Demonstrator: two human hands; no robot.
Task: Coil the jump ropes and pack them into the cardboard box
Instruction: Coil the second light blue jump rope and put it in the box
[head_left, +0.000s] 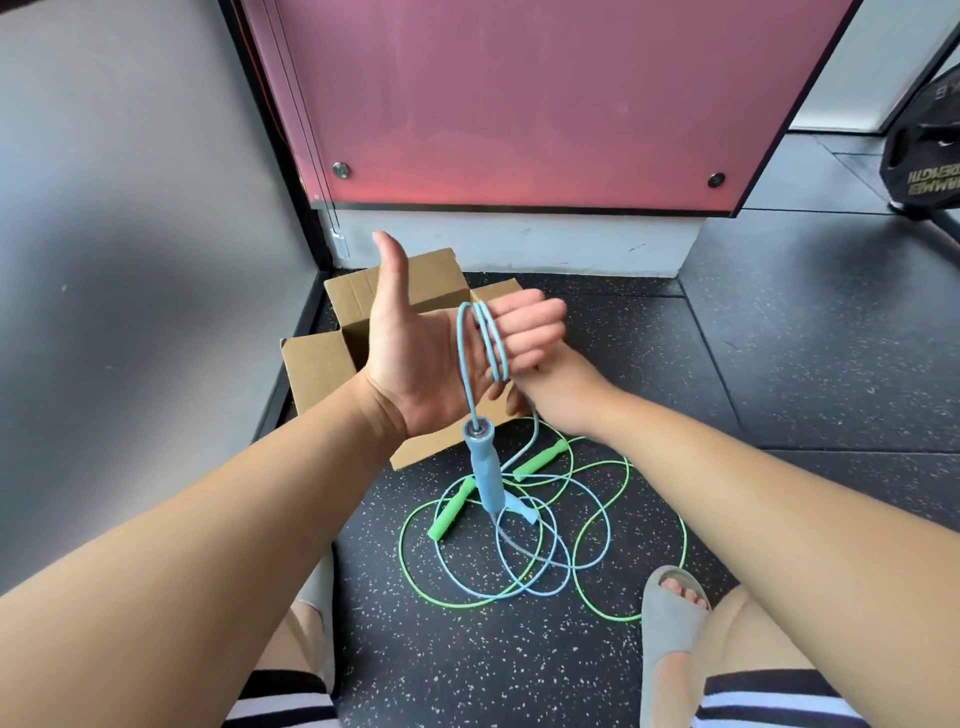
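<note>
My left hand (415, 353) is raised palm toward me, thumb up, with the blue jump rope (485, 340) looped a few times around its fingers. One blue handle (484, 470) hangs from those loops below the palm. My right hand (550, 395) sits behind the left fingers, mostly hidden, and seems to grip the blue cord. The rest of the blue cord lies in loose rings on the floor, tangled with a green jump rope (602, 525) and its two green handles. An open cardboard box (317, 364) stands on the floor behind my hands.
Dark speckled rubber floor (779, 364) spreads around. A grey wall is on the left, a pink panel (519, 104) at the back, a black weight plate (924, 156) on a stand far right. My foot in a grey slide (670, 618) rests by the green rope.
</note>
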